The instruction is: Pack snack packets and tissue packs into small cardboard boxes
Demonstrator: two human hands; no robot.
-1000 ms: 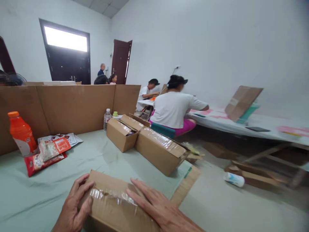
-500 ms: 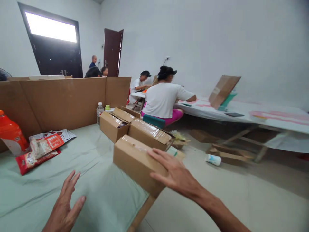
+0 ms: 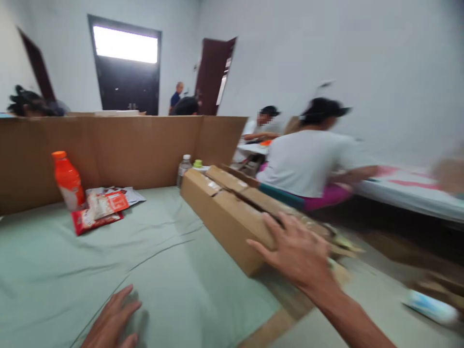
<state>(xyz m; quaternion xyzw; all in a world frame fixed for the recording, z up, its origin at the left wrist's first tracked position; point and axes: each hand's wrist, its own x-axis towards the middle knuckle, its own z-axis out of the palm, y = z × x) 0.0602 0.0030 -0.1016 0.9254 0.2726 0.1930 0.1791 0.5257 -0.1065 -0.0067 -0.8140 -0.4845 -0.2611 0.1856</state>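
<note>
Cardboard box (image 3: 237, 229), touched at its near end by the spread right hand (image 3: 299, 251), any grip unclear through blur, empty left hand (image 3: 112, 319) held part-open over green cloth (image 3: 174, 275).

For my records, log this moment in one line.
right hand: on nearest cardboard box | left hand: empty, above green cloth | orange bottle: beside snack packets

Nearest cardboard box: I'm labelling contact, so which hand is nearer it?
Right. The right hand touches the near end of the box; the left hand is apart, over green cloth.
</note>
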